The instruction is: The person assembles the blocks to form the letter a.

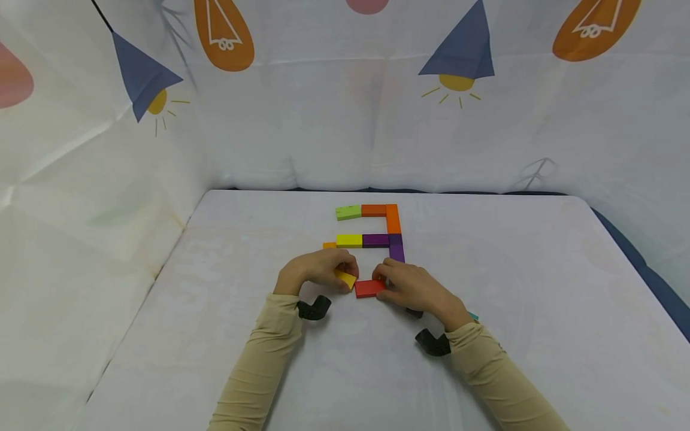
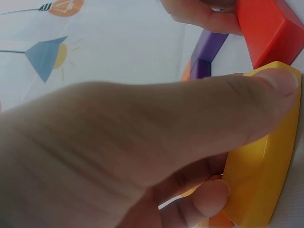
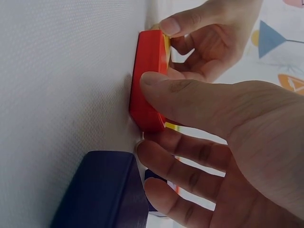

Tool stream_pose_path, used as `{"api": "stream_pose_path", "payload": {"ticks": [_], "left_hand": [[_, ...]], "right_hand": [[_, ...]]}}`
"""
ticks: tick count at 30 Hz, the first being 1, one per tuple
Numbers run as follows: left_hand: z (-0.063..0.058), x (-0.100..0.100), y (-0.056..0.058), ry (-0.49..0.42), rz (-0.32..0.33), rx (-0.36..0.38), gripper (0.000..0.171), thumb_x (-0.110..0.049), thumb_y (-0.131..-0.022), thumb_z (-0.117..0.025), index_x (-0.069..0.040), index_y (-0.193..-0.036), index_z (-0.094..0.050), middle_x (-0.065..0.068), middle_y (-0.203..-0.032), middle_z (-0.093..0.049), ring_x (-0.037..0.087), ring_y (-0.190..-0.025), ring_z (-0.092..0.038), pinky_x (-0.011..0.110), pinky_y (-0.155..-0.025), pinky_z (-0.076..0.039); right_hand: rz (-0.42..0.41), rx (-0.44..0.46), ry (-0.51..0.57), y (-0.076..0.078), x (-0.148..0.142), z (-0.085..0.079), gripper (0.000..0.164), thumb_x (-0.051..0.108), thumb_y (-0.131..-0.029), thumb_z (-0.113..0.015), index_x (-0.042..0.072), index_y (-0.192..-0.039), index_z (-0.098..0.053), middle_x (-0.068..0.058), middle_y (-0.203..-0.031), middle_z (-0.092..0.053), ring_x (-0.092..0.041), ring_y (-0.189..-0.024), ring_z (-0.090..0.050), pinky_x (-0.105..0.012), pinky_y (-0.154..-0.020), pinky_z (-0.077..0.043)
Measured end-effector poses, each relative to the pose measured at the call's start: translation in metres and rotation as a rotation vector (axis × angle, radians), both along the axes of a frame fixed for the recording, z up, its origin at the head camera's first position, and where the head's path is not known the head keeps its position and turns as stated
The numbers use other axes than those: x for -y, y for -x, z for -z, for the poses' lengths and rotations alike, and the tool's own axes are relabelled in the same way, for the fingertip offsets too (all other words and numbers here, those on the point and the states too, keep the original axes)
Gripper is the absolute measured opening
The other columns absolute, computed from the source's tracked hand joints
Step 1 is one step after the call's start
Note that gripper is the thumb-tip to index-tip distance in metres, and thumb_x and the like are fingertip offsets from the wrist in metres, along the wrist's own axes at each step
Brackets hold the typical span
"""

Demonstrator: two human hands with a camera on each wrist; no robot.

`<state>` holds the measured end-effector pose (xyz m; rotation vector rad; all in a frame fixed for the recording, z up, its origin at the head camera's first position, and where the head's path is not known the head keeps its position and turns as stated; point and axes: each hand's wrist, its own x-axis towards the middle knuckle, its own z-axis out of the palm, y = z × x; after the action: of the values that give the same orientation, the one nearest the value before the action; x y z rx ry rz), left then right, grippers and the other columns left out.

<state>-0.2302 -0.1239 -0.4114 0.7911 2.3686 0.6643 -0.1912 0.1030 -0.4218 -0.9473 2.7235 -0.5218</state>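
My left hand (image 1: 321, 267) pinches a golden-yellow block (image 1: 347, 278) between thumb and fingers, low over the white table. A red block (image 1: 368, 289) lies just to its right, gripped by my right hand (image 1: 415, 288) with the thumb on its near side. The two blocks' ends meet or nearly meet in the left wrist view, the yellow one at an angle. Behind the hands, a line of blocks runs from a lime-green block (image 1: 348, 212) through orange blocks (image 1: 393, 219) down to purple blocks (image 1: 375, 240) and a bright yellow block (image 1: 349, 240).
Beside the right hand lies a dark blue block (image 3: 99, 190). A teal piece (image 1: 473, 315) shows partly behind the right wrist, and an orange block (image 1: 329, 245) peeks out beyond the left hand. A white printed curtain (image 1: 323, 131) hangs behind the table (image 1: 539, 269).
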Motion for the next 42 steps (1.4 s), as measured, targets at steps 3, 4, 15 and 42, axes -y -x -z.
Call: {"api": "stream_pose_path", "payload": {"ticks": [3,4,15,42], "left_hand": [[-0.0009,-0.0004,-0.0005,0.003,-0.001,-0.001,0.020,-0.014,-0.082,-0.073,-0.016,-0.100,-0.064,-0.005,-0.095,-0.061,0.013,-0.091,-0.052,0.029,-0.089,-0.045],[-0.0011,-0.0004,-0.0007,0.002,-0.001,-0.001,0.020,-0.014,-0.082,-0.073,-0.016,-0.100,-0.064,-0.005,-0.096,-0.061,0.013,-0.091,-0.053,0.029,-0.089,-0.045],[-0.0008,-0.0021,-0.0014,0.006,-0.008,0.015,0.021,-0.013,-0.083,-0.072,-0.016,-0.102,-0.064,-0.004,-0.099,-0.061,0.014,-0.093,-0.052,0.031,-0.092,-0.044],[-0.0083,-0.0040,-0.0061,0.018,-0.020,-0.027,0.028,-0.014,-0.082,-0.073,-0.015,-0.108,-0.064,0.000,-0.106,-0.061,0.016,-0.101,-0.053,0.032,-0.092,-0.045]], "right_hand": [[0.004,0.008,-0.003,0.0000,-0.0006,0.0001,0.028,0.027,-0.084,-0.072,0.015,-0.107,-0.062,0.003,-0.089,-0.053,-0.007,-0.073,-0.048,-0.022,-0.065,-0.042],[0.005,0.011,-0.004,-0.0001,-0.0008,0.0002,0.028,0.027,-0.084,-0.072,0.015,-0.107,-0.062,0.003,-0.088,-0.053,-0.007,-0.073,-0.047,-0.022,-0.065,-0.042],[0.016,0.024,-0.003,-0.0011,-0.0014,-0.0002,0.028,0.027,-0.083,-0.072,0.015,-0.107,-0.062,0.003,-0.089,-0.053,-0.008,-0.073,-0.048,-0.022,-0.065,-0.042],[0.014,0.047,0.017,0.0015,-0.0035,0.0011,0.030,0.028,-0.084,-0.071,0.016,-0.109,-0.061,0.005,-0.089,-0.053,-0.008,-0.075,-0.049,-0.023,-0.069,-0.045]]}}
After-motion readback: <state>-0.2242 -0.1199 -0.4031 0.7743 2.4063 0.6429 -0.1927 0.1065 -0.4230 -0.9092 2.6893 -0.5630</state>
